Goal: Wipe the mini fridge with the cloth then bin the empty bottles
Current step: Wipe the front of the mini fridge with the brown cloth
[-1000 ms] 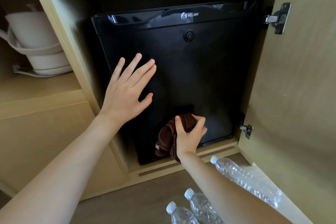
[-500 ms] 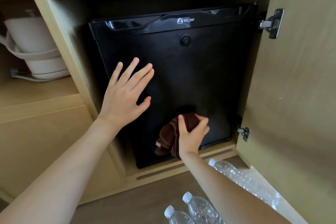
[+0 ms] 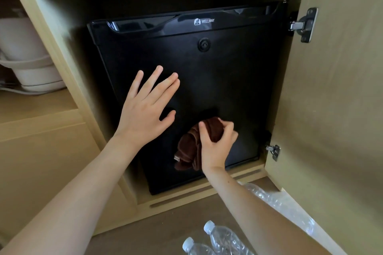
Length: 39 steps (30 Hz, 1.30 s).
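A black mini fridge [image 3: 228, 72] stands inside a wooden cabinet, its door closed. My left hand [image 3: 145, 109] lies flat on the fridge door with fingers spread. My right hand [image 3: 215, 147] grips a bunched brown cloth [image 3: 190, 147] and presses it against the lower part of the door. Three clear plastic bottles with white caps lie on the floor below: one [image 3: 286, 205] partly hidden behind my right forearm, and two [image 3: 223, 238] [image 3: 194, 248] at the bottom edge.
The cabinet door [image 3: 342, 109] stands open on the right, with metal hinges [image 3: 304, 25]. A white kettle [image 3: 27, 58] sits on a shelf in the left compartment. Brown floor lies in front of the cabinet.
The view has tilted up slightly, so everything sits lower in frame. My right hand with the cloth has moved a little up the door. The left hand stays flat.
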Motion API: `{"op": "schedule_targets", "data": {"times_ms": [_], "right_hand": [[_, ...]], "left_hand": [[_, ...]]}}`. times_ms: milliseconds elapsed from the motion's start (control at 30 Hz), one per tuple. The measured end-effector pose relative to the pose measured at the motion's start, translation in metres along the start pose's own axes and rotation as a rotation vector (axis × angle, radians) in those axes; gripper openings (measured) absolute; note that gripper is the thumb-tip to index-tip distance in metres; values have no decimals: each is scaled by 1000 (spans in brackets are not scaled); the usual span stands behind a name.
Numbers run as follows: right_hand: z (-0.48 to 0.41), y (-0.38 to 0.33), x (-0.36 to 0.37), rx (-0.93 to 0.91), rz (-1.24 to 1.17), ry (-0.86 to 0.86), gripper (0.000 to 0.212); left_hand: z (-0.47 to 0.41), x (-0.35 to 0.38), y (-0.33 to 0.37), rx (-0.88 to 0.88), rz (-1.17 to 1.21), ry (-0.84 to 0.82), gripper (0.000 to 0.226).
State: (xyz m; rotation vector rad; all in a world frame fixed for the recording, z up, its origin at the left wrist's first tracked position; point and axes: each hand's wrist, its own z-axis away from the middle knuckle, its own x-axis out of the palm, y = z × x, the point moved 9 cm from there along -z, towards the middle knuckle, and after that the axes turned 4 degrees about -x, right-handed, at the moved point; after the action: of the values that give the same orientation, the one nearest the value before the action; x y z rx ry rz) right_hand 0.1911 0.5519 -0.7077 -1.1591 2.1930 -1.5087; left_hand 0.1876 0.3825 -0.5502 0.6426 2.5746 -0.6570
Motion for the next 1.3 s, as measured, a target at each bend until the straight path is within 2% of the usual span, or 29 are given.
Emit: {"op": "schedule_targets", "data": {"times_ms": [100,300,400,467,567,633,800,900,967,1067,1133,1200,1300], "right_hand": [[17,28,-14,150,80,-1,34],[-39,-41,2,-75,-82,48,35],[-40,-39,1,-117,-66,0,38],[-25,-10,-12,-65,-21,0,38],[-1,33,-31,109,35,45,37],[-4,34,-31,143,28,77,36],[-44,-20,-17,-49,-64,64,35],[-43,-14,-20,-80,-34,21,36],[-25,17,-33,-11,32,29,39],[1,69,-56,238,115,81,41],[-1,73,-59,298,102,134,40],[-17,52,-51,219,31,166,38],[-43,14,-38,24,-22,118,34]], "left_hand": [[1,1,0,0,-4,1,67],[-3,6,8,38,-24,-3,64],[-4,8,11,38,-22,4,64],[-4,10,13,38,-23,3,64],[-4,9,14,31,-28,6,64],[-5,10,16,37,-22,5,63],[-9,14,23,42,-27,12,62],[-11,19,30,51,-29,11,61],[-11,22,34,53,-33,11,61],[-10,25,37,42,-25,12,63],[-10,28,40,39,-19,8,64],[-9,31,40,32,-21,14,64],[-9,34,42,33,-34,29,63]]}}
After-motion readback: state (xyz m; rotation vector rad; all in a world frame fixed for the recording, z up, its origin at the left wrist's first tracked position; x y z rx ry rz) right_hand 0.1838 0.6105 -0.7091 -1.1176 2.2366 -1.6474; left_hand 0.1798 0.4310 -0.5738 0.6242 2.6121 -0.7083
